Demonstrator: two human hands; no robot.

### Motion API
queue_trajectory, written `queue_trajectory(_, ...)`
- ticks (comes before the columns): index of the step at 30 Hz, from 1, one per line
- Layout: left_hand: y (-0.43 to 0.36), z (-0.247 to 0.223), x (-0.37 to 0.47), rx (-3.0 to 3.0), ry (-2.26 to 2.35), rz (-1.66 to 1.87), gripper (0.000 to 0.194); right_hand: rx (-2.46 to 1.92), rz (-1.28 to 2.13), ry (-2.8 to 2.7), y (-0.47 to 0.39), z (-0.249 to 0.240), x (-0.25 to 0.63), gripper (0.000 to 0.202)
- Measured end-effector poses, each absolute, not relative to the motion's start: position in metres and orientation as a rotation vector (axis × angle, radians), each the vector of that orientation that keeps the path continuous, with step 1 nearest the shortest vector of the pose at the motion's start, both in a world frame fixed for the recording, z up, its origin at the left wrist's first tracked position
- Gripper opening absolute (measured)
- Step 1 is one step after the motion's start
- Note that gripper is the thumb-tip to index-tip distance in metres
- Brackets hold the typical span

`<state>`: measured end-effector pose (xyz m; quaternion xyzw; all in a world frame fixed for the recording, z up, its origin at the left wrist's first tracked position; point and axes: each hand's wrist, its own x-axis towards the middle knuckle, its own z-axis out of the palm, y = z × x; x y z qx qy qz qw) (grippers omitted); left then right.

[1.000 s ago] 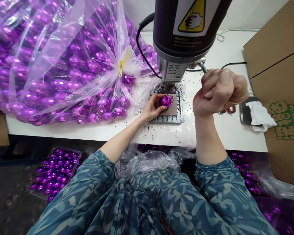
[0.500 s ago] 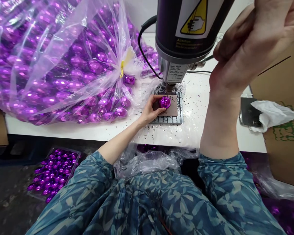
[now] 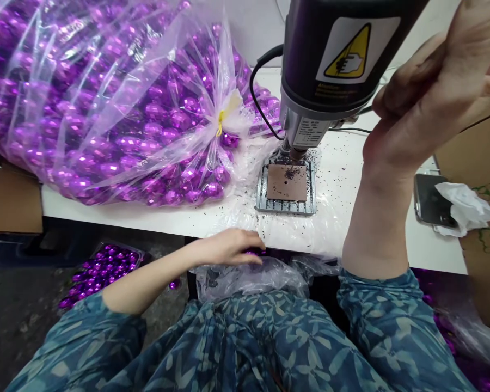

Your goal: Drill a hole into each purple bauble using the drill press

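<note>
At the mouth of a clear plastic bag [image 3: 265,280] in my lap, my left hand [image 3: 237,247] curls its thumb and fingers round a shiny purple ball [image 3: 253,251], mostly hidden by the fingers. My right hand [image 3: 436,81] is raised at the upper right, closed at the end of the drill press lever [image 3: 365,110]; the grip itself is hidden. Below the drill press [image 3: 322,71], a brown board [image 3: 294,190] with a small hole and dark shavings lies on the slotted metal base [image 3: 286,208]. No ball sits on the board.
A big tied bag of purple faceted balls [image 3: 118,120] covers the left of the white table [image 3: 343,190]. A tray of balls [image 3: 106,267] and a loose ball [image 3: 173,283] are at lower left. A phone [image 3: 433,201], tissue [image 3: 469,207] and cardboard box [image 3: 482,272] stand right.
My left hand has left the board and come down to the lap bag. The ball is gone from under the drill, and a loose ball now shows at lower left. My right hand stays at the lever.
</note>
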<state>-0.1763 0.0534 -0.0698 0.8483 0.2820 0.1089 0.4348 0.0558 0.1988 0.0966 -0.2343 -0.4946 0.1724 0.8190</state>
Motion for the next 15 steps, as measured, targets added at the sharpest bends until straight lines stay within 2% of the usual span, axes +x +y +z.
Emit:
queue_trajectory(3,0.12,-0.069,-0.179,2.015,0.853,0.616,0.022,-0.485,0.361,-1.045,0.2,0.096,0.055,0.042)
queue_trajectory(5,0.174,-0.072,-0.18,2.032,1.171,0.749,0.024,-0.453,0.362,-1.037,0.202,0.095,0.056,0.044)
queue_trajectory(9,0.261,-0.082,-0.179,2.102,1.791,0.632,0.036,-0.451,0.383,-1.031,0.203,0.092,0.057,0.043)
queue_trajectory(12,0.293,-0.09,-0.179,2.086,1.941,0.52,0.046,-0.424,0.363,-1.055,0.202,0.09,0.057,0.042)
queue_trajectory(15,0.304,-0.099,-0.181,2.13,1.945,0.498,0.043,-0.37,0.352,-1.057,0.202,0.089,0.057,0.042)
